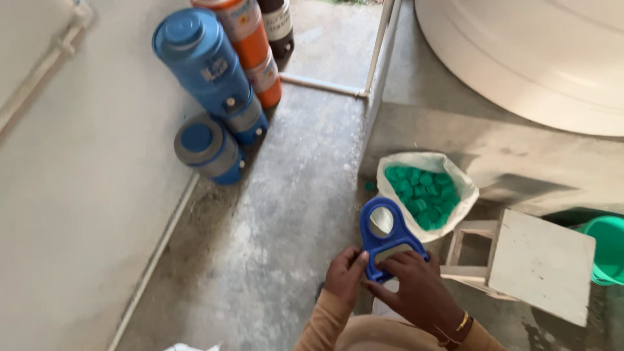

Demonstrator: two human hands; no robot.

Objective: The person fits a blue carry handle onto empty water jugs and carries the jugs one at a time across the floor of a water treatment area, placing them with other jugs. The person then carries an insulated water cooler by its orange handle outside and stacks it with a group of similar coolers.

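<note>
A blue plastic handle (385, 237) with a large round loop is held low in the frame, gripped at its wider lower end by both the left hand (346, 273) and the right hand (416, 286). Its long axis runs upward, away from the fingers, the loop pointing towards a white sack (455, 214) of green caps (422, 188).

Bare concrete floor (286, 214), pale wall (65, 195), white stool (539, 263), daylight.

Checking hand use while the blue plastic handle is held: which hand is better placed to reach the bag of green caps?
Probably the right hand: it grips the blue handle on the side nearer the bag of green caps. The left hand sits farther from it.
</note>
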